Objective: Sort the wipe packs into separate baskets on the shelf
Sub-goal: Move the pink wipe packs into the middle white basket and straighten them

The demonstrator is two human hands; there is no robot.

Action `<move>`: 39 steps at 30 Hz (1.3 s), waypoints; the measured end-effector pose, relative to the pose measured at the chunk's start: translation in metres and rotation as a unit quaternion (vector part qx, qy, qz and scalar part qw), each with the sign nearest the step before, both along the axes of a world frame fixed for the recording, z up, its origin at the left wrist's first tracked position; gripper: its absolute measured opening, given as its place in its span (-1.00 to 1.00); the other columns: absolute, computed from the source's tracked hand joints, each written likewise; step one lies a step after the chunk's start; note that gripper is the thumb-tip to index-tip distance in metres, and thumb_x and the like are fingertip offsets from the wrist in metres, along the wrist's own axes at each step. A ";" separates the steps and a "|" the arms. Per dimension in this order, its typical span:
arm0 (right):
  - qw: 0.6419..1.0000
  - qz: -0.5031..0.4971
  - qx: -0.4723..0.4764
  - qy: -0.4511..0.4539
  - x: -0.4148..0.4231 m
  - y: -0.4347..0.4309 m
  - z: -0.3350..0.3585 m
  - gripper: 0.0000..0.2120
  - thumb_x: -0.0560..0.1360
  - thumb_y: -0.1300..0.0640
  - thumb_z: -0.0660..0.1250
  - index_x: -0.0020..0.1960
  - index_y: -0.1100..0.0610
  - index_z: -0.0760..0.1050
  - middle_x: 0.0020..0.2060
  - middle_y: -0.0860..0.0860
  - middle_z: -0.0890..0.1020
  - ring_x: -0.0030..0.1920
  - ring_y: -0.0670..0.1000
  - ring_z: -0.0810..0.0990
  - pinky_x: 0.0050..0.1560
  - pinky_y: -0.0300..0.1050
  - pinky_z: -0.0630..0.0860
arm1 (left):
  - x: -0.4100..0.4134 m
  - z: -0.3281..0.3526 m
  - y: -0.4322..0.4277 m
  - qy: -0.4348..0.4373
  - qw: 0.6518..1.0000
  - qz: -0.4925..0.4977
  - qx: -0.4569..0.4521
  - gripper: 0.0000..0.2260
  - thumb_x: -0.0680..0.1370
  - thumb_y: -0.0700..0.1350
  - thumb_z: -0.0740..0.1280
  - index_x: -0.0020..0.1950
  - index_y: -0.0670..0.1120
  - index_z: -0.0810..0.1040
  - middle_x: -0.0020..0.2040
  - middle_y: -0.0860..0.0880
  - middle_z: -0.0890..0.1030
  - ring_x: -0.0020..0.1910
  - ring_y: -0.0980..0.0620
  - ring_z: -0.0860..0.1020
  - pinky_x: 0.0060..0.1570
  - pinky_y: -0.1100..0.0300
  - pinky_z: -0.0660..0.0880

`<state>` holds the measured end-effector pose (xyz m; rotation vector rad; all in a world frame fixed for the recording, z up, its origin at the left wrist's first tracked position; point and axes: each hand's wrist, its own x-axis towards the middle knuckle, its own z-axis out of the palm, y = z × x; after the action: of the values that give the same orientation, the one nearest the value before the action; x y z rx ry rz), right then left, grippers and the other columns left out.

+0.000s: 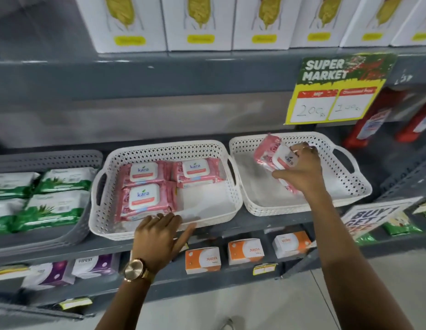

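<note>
Left hand (159,234) flat, fingers spread, on middle basket (164,231) front rim; right hand (300,170) clamps soft pink Kara pack (271,153) inside basket right of it; likely light, squashy, best gripped by edges.

Single head view, angled forward and down, close to shelf (231,232), wide-angle.

"kara" on pink wipe packs (143,196), "SUPER MARKET" sign (335,89) — "200", "100"

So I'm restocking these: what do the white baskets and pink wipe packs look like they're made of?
The white baskets look like moulded plastic, matte, with perforated lattice walls and cut-out handles. The pink wipe packs appear to be soft glossy plastic film, crinkled at the edges, each with what looks like a rigid white plastic flip lid.
</note>
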<state>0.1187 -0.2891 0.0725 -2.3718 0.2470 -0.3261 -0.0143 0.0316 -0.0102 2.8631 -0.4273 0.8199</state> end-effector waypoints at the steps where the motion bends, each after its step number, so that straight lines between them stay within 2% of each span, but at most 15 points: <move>1: 0.998 0.044 0.021 -0.032 -0.008 0.018 0.010 -0.32 0.04 0.18 0.62 0.11 0.09 0.44 0.01 0.00 0.42 -0.16 -0.14 0.48 -0.28 -0.40 0.37 | -0.002 0.001 0.002 0.010 1.000 -0.009 -0.001 -0.59 0.56 0.18 0.14 -0.24 -0.06 0.60 -0.35 0.01 0.63 -0.43 -0.01 0.56 -0.36 0.19 0.43; 4: 0.975 0.201 0.075 -0.050 -0.027 0.082 0.026 -0.23 0.01 0.26 0.65 0.15 0.00 0.42 -0.02 -0.14 0.35 -0.12 -0.48 0.49 -0.28 -0.66 0.40 | -0.008 0.011 0.014 0.049 0.998 -0.009 -0.023 -0.57 0.56 0.19 0.11 -0.22 -0.04 0.62 -0.32 0.03 0.65 -0.38 -0.01 0.58 -0.35 0.18 0.48; 5: 0.968 0.242 0.063 -0.033 -0.030 0.105 0.026 -0.20 0.03 0.28 0.64 0.21 0.06 0.43 0.03 -0.10 0.35 -0.08 -0.45 0.51 -0.19 -0.62 0.46 | -0.011 0.016 0.021 0.059 0.997 -0.004 -0.045 -0.55 0.57 0.21 0.08 -0.21 -0.03 0.62 -0.31 0.04 0.66 -0.36 0.00 0.59 -0.36 0.17 0.48; 7: 0.958 0.285 -0.033 0.000 -0.031 0.140 0.019 -0.12 0.08 0.26 0.63 0.35 0.13 0.39 0.16 0.00 0.33 0.08 -0.20 0.53 0.13 -0.29 0.56 | -0.013 0.023 0.032 0.071 0.992 0.010 -0.101 -0.55 0.57 0.23 0.06 -0.22 0.00 0.61 -0.30 0.06 0.65 -0.31 -0.01 0.59 -0.38 0.17 0.46; 9: 0.940 0.296 -0.167 0.029 -0.030 0.164 0.005 -0.11 0.15 0.17 0.61 0.42 0.11 0.33 0.25 0.06 0.32 0.24 0.06 0.43 0.35 -0.06 0.40 | -0.009 0.030 0.043 0.072 0.988 0.037 -0.131 -0.62 0.54 0.22 0.09 -0.15 0.03 0.59 -0.21 0.06 0.65 -0.20 -0.02 0.60 -0.34 0.15 0.48; 11: 0.918 0.294 -0.257 0.069 -0.029 0.179 -0.009 -0.10 0.22 0.09 0.59 0.47 0.09 0.25 0.37 0.09 0.25 0.40 0.14 0.28 0.47 0.01 0.23 | 0.001 0.036 0.058 0.108 0.983 0.054 -0.138 -0.63 0.53 0.22 0.09 0.04 0.04 0.57 0.01 0.03 0.63 0.00 -0.06 0.57 -0.15 0.08 0.52; 13: 0.921 0.293 -0.237 0.102 -0.033 0.183 -0.020 -0.09 0.26 0.05 0.58 0.50 0.05 0.21 0.49 0.06 0.13 0.51 0.14 0.08 0.52 0.09 0.01 | 0.018 0.037 0.067 0.196 0.972 0.057 -0.115 -0.59 0.56 0.20 0.13 0.31 0.04 0.43 0.33 -0.02 0.47 0.27 -0.12 0.45 0.19 -0.02 0.46; 16: 0.929 0.307 -0.184 0.098 -0.043 0.190 -0.027 -0.20 0.35 0.06 0.51 0.50 0.01 0.22 0.51 0.00 0.17 0.52 0.08 0.09 0.53 0.07 0.06 | 0.042 0.039 0.077 0.306 0.949 0.042 -0.065 -0.45 0.58 0.20 0.14 0.53 0.15 0.07 0.59 0.03 -0.01 0.57 -0.13 0.01 0.50 -0.18 0.07; 18: 0.924 0.303 -0.210 0.102 -0.050 0.192 -0.030 -0.28 0.43 0.10 0.43 0.50 -0.01 0.18 0.50 0.00 0.25 0.50 0.08 0.15 0.53 0.07 0.10 | 0.052 0.038 0.076 0.355 0.934 0.025 -0.010 -0.42 0.59 0.18 0.15 0.54 0.18 -0.03 0.59 0.04 -0.15 0.57 -0.15 -0.15 0.51 -0.27 -0.08; 20: 0.924 0.287 -0.225 0.116 -0.054 0.193 -0.032 -0.34 0.47 0.15 0.39 0.50 0.00 0.20 0.48 0.00 0.30 0.48 0.07 0.20 0.53 0.05 0.12 | 0.055 0.036 0.075 0.375 0.927 0.013 0.015 -0.41 0.59 0.11 0.20 0.55 0.17 -0.02 0.60 0.02 -0.12 0.57 -0.17 -0.14 0.51 -0.29 -0.03; 25: 0.918 0.274 -0.251 0.135 -0.057 0.194 -0.033 -0.38 0.49 0.24 0.35 0.49 0.02 0.22 0.48 -0.01 0.31 0.47 0.05 0.21 0.50 -0.02 0.12 | 0.051 0.037 0.074 0.417 0.907 -0.004 -0.056 -0.39 0.57 0.01 0.30 0.54 0.10 0.09 0.60 -0.02 -0.07 0.57 -0.17 -0.07 0.52 -0.22 0.01; 29: 0.920 0.251 -0.265 0.146 -0.057 0.199 -0.035 -0.40 0.51 0.29 0.31 0.49 0.01 0.23 0.47 0.02 0.32 0.47 0.07 0.23 0.45 0.00 0.25 | 0.050 0.040 0.076 0.436 0.897 0.000 -0.068 -0.37 0.54 0.01 0.33 0.54 0.13 0.11 0.60 -0.05 -0.05 0.56 -0.20 -0.17 0.52 -0.24 -0.04; 34: 0.912 0.266 -0.269 0.156 -0.056 0.196 -0.035 -0.40 0.54 0.17 0.30 0.51 -0.03 0.15 0.51 -0.02 0.25 0.51 0.06 0.16 0.50 0.07 0.18 | 0.051 0.032 0.077 0.397 0.916 -0.004 -0.059 -0.38 0.55 -0.27 0.30 0.51 0.15 0.19 0.57 -0.01 0.13 0.56 -0.11 0.09 0.51 -0.07 0.15; 36: 0.904 0.285 -0.273 0.165 -0.054 0.192 -0.036 -0.41 0.56 0.06 0.27 0.52 -0.04 0.11 0.53 -0.02 0.21 0.52 0.07 0.13 0.52 0.12 0.15 | 0.052 0.032 0.079 0.420 0.905 -0.005 -0.071 -0.39 0.53 -0.14 0.37 0.51 0.15 0.19 0.58 -0.04 0.11 0.56 -0.13 0.06 0.51 -0.11 0.17; 39: 0.914 0.282 -0.270 0.114 -0.044 0.188 -0.038 -0.43 0.57 -0.18 0.11 0.52 -0.02 0.13 0.53 0.00 0.20 0.54 0.08 0.12 0.51 0.13 0.12 | 0.056 0.035 0.083 0.451 0.890 -0.003 -0.067 -0.38 0.52 0.25 0.23 0.52 0.24 0.07 0.60 -0.01 -0.08 0.56 -0.16 -0.15 0.49 -0.33 -0.09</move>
<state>0.0751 -0.1014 0.0349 -2.8840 -0.4868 0.1910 0.0418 0.1148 0.0252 2.7095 -0.2274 -0.4964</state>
